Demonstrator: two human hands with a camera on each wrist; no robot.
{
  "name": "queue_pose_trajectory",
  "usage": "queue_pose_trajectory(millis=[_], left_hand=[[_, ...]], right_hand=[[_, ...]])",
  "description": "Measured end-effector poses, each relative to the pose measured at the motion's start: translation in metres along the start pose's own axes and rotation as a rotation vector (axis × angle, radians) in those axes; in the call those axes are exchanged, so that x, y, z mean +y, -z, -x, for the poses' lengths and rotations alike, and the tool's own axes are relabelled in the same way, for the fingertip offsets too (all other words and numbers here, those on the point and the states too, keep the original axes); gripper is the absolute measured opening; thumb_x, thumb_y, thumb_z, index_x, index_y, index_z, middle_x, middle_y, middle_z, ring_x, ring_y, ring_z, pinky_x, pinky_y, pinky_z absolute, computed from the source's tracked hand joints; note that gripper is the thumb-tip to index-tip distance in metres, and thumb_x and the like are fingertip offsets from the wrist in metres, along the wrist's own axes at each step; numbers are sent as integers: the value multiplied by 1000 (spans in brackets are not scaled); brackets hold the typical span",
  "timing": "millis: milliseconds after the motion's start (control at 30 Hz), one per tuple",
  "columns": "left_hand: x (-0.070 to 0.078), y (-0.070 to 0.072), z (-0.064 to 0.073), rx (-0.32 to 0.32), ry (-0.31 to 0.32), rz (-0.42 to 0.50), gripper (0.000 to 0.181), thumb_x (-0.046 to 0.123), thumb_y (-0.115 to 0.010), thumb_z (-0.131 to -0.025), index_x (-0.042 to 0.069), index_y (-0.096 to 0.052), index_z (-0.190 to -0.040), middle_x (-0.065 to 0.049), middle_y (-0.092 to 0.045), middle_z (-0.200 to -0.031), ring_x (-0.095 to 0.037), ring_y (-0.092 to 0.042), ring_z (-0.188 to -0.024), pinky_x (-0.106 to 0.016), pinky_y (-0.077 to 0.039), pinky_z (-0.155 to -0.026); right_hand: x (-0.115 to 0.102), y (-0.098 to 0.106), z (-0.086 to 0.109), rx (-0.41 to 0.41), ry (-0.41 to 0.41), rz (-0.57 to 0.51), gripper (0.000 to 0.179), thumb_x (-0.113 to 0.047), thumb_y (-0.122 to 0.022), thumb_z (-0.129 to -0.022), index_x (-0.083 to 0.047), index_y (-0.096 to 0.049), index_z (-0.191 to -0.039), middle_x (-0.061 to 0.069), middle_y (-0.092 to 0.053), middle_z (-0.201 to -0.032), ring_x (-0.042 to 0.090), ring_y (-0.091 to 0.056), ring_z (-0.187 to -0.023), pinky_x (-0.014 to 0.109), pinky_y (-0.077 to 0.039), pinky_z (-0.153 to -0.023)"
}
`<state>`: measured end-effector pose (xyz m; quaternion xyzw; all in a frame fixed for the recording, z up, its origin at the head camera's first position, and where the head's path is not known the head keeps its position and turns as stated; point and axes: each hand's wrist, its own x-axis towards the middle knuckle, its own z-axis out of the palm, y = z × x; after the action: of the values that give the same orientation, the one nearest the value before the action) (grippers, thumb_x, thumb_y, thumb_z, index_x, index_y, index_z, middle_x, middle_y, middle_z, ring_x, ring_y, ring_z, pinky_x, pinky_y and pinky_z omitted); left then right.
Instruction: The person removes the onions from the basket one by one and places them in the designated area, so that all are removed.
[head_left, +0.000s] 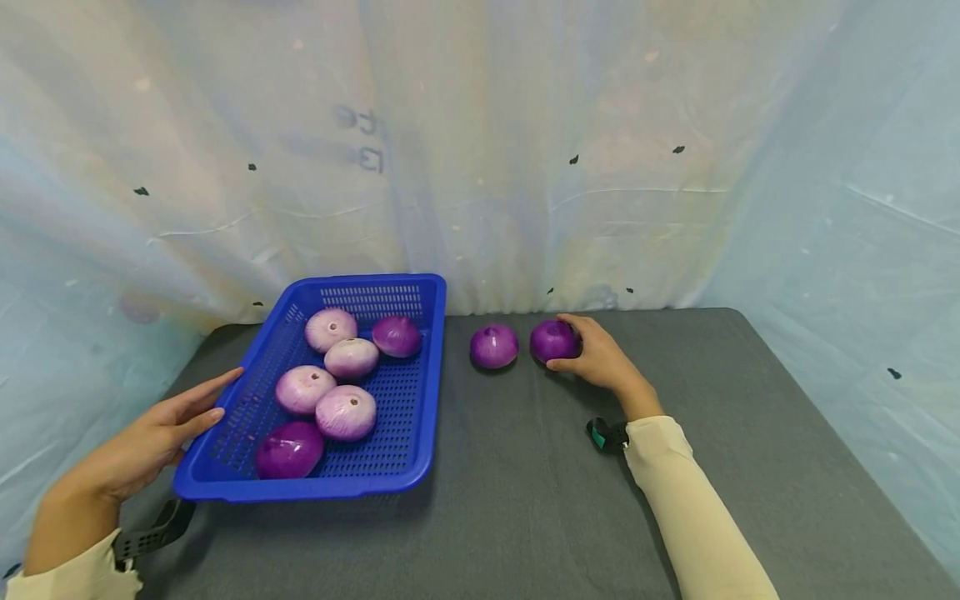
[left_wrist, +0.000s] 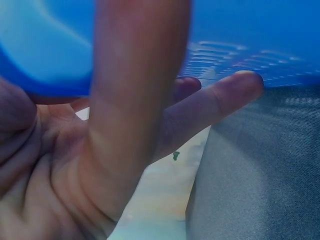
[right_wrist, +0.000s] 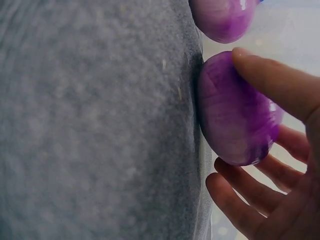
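My left hand rests against the left rim of a blue plastic basket, index finger and thumb touching its edge. In the left wrist view its fingers stretch out straight below the basket. Over at the right, my right hand curls thumb and fingers around a purple onion on the table. The right wrist view has the thumb on the upper side of this onion and the other fingers around its lower end. A second purple onion sits just left of it, untouched.
Inside the basket lie several onions, some pale like this pale onion, others dark like this purple onion. The grey table ends at the back against a whitish plastic sheet. More sheeting hangs at both sides.
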<state>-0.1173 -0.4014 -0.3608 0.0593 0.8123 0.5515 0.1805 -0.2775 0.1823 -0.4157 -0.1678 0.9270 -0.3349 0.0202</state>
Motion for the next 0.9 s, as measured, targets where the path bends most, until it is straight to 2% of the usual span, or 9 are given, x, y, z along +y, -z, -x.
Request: queue_pose_trajectory(millis=[367,533,900], left_hand=[[0,0,0,-13,-3,9,61,21,-34,-110,24,-1,-162,33,-57,-121,-12,-72,-100,-50,-61,-74],[0,0,0,-14,-3,12,61,21,-34,-110,25,-2,-162,33,-58,-121,-13,-72,-100,-49,-61,-74],[0,0,0,11,17,-6,61,23,-35,-110,27,-2,-162,34,-58,-120,-13,-72,-99,-50,-61,-73]], right_hand=[[-1,3,1,2,-8,-19,89,-33,-82,-83,-9,-35,-154,22,-38,-150,39,-50,-128,59,-42,-104],[-2,7,2,-7,-33,-50,91,-33,-82,-82,-11,-33,-155,22,-35,-152,38,-49,-133,57,-44,-104],[-10,26,8,15,0,-48,88,-40,-79,-85,-21,-31,-156,16,-31,-157,38,-46,-138,58,-46,-102]])
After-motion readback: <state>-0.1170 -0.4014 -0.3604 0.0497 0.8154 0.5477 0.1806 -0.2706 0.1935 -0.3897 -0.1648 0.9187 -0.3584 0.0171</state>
